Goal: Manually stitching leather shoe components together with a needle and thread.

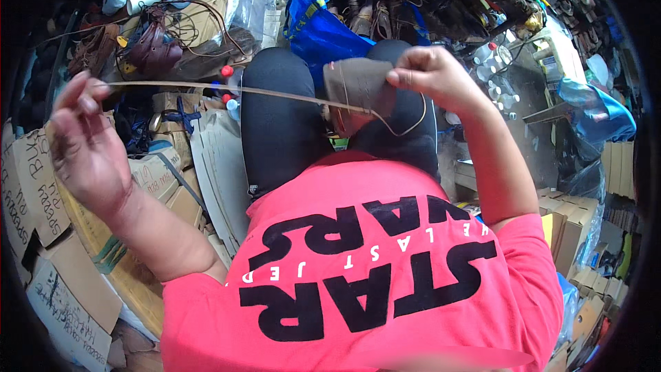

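Observation:
My right hand point(430, 76) pinches a small brown leather piece point(358, 84) above my knees in black trousers. A thin tan leather lace point(227, 89) runs taut from that piece leftward to my left hand point(86, 141), which is raised at the left and pulls the lace's end between its fingers. A loose loop of the same lace hangs below the leather piece. My pink shirt fills the lower middle of the view.
A blue bag point(317, 27) with leather footwear stands beyond my knees. Cardboard boxes and sheets point(62, 262) are stacked at the left. Small white bottles point(492, 86) and cluttered shelves are at the right. A pile of brown leather goods and cords point(155, 48) lies at the upper left.

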The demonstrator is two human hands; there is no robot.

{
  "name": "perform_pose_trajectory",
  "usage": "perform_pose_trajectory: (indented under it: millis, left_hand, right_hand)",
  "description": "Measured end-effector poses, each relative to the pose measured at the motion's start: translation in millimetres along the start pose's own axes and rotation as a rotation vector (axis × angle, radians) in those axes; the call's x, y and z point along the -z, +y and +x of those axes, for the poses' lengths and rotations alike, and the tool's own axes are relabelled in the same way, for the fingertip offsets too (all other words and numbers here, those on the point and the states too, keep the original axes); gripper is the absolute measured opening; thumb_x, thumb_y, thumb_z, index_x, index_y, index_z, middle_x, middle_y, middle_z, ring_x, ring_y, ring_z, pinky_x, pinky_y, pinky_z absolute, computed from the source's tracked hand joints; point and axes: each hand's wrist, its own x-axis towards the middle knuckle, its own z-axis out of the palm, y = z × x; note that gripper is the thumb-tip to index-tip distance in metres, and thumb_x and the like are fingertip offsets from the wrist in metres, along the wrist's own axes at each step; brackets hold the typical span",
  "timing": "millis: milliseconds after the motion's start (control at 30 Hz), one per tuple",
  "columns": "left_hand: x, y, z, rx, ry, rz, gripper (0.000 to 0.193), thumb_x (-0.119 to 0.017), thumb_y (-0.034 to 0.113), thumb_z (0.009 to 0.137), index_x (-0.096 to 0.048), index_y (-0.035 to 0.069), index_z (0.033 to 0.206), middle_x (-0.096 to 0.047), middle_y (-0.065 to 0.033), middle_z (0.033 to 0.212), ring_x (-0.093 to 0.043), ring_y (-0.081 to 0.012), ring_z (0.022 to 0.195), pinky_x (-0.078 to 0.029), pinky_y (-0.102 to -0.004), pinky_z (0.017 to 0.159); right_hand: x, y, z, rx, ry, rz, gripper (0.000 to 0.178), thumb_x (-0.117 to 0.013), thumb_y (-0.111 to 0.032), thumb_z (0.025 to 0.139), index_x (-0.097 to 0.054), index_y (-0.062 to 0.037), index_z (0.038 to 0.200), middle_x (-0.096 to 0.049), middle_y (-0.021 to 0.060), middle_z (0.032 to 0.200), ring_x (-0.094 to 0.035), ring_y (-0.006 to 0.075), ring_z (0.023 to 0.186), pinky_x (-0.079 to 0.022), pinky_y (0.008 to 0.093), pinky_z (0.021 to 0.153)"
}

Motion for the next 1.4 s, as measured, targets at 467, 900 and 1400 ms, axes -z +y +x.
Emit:
perform_pose_trajectory:
  millis: [467,900,1400]
  left_hand:
    - [-193.7,-147.2,-4.9,0.281,-1.006,0.439,0.075,-0.078,0.038,0.072,-0.051,0.008,0.136,-0.059,-0.0176,0.122,-0.057,-0.0325,0.114,-0.043,-0.0377,0.099]
    - [-230.6,-183.7,-9.5,0.399,-0.888,0.360,0.052,-0.085,0.032,0.063,-0.064,0.004,0.102,-0.068,-0.0145,0.094,-0.066,-0.0293,0.091,-0.049,-0.0353,0.080]
    - [-227.9,-191.0,-7.6,0.553,-0.924,0.188,0.048,-0.086,0.020,0.065,-0.064,0.004,0.104,-0.066,-0.0006,0.088,-0.059,-0.0089,0.082,-0.047,-0.0261,0.077]
  right_hand:
    - [-26.4,42.2,5.2,-0.081,0.154,-0.472,0.035,-0.079,-0.034,0.076,-0.062,-0.0029,0.078,-0.060,0.0120,0.065,-0.059,0.0211,0.062,-0.045,0.0349,0.058]
    - [130.0,148.5,-127.8,-0.266,0.897,0.163,0.029,-0.047,-0.010,0.095,-0.065,-0.0056,0.117,-0.066,0.0003,0.107,-0.049,0.0052,0.068,-0.043,0.0200,0.065]
    - [-31.4,58.9,-57.2,0.120,0.309,-0.416,0.009,-0.065,-0.009,0.086,-0.067,-0.0048,0.094,-0.061,0.0111,0.086,-0.061,0.0276,0.078,-0.049,0.0350,0.070]
